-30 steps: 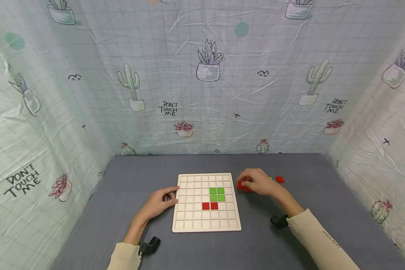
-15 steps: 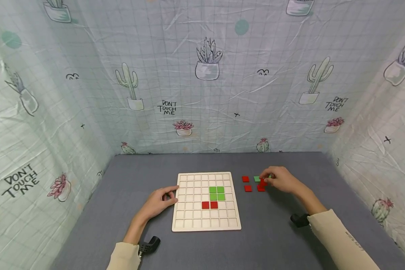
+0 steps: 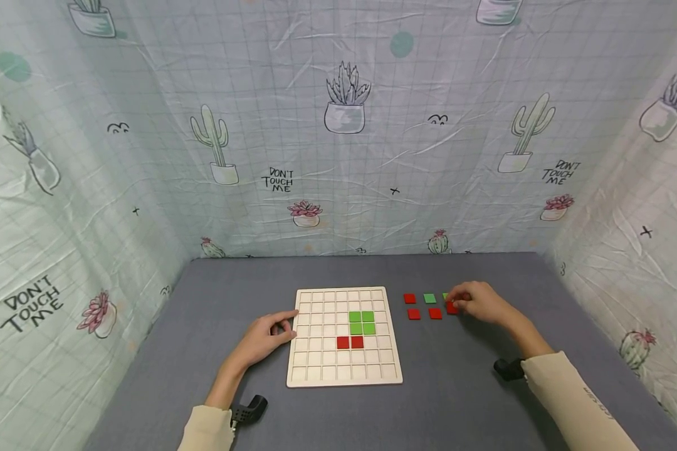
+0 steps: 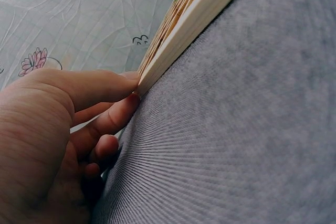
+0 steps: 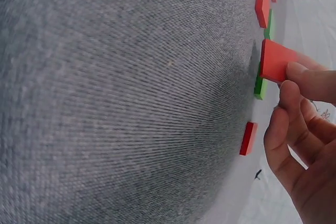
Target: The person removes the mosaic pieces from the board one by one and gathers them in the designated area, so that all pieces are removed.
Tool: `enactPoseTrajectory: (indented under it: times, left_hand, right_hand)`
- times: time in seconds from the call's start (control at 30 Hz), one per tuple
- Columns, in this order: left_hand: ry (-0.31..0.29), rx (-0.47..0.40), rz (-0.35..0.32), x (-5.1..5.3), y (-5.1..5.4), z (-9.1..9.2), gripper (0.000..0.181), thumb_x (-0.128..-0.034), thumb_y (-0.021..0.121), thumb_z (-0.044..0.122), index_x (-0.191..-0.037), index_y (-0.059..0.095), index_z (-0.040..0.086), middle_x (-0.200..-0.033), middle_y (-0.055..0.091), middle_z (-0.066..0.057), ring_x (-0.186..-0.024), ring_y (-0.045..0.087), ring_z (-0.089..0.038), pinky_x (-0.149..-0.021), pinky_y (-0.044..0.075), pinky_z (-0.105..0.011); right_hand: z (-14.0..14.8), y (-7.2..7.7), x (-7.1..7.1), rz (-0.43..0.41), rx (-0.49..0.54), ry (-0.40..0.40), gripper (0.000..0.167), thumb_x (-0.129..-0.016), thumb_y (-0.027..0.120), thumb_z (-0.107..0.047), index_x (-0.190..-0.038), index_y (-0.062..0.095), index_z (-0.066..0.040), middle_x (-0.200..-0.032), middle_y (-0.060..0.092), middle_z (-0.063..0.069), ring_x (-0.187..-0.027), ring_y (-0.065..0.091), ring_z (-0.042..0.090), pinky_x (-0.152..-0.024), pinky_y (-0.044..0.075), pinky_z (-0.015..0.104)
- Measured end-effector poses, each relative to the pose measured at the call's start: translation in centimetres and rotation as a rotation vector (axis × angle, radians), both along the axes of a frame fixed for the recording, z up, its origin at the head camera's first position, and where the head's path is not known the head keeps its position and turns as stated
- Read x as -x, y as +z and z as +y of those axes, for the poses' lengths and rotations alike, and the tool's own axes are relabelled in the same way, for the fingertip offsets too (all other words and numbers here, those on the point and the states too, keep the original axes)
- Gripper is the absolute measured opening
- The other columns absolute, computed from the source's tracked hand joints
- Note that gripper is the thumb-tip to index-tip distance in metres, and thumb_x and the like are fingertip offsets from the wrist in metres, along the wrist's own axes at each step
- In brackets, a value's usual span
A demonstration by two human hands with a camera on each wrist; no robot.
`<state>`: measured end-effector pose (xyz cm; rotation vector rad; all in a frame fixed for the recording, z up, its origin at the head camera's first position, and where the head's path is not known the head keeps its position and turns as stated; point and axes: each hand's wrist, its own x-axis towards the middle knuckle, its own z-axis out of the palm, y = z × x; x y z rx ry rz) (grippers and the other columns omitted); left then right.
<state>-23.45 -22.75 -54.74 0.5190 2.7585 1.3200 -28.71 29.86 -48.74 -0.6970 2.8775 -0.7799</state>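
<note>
In the head view my left hand (image 3: 259,338) touches the left edge of a pale wooden grid board (image 3: 316,357). Its thumb and index finger rest against the edge, as the board's side (image 4: 178,35) shows in the left wrist view. Several green tiles (image 3: 355,316) form a block on the board, with two red tiles (image 3: 343,342) just below. Right of the board, my right hand (image 3: 479,302) pinches a red square tile (image 5: 277,62), tilted, between thumb and fingers. A green tile (image 5: 260,88) lies close by, partly hidden by the hand in the head view.
Loose tiles lie right of the board: a green one (image 3: 430,299) and red ones (image 3: 414,314). Another red tile (image 5: 248,139) lies beyond the right hand, hidden in the head view. A patterned cloth (image 3: 395,156) rises behind the grey table (image 3: 231,282) and along both sides.
My right hand has moved right along the loose tiles, uncovering those nearest the board, and holds a red tile farther right. My left hand has stayed at the board.
</note>
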Motion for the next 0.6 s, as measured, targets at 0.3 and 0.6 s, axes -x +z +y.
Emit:
enactPoseTrajectory:
  times: [0.3, 0.6]
  left_hand:
    - [-0.003, 0.004, -0.002, 0.1, 0.0, 0.0, 0.049, -0.0981, 0.073, 0.026, -0.145, 0.062, 0.014, -0.095, 0.068, 0.007, -0.062, 0.048, -0.008, -0.063, 0.041, -0.025]
    - [-0.006, -0.003, -0.005, 0.1, -0.1, -0.1, 0.05, -0.0985, 0.072, 0.027, -0.145, 0.061, 0.014, -0.095, 0.068, 0.007, -0.063, 0.048, -0.008, -0.063, 0.041, -0.025]
  right_hand:
    - [0.2, -0.5, -0.1, -0.017, -0.005, -0.013, 0.018, -0.095, 0.067, -0.001, -0.108, 0.078, -0.004, -0.097, 0.075, 0.007, -0.07, 0.06, 0.008, -0.063, 0.049, 0.028]
    - [0.4, -1.3, -0.1, 0.01, -0.03, -0.014, 0.021, -0.089, 0.076, -0.004, -0.109, 0.078, -0.007, -0.1, 0.075, 0.008, -0.074, 0.056, 0.009, -0.066, 0.046, 0.03]
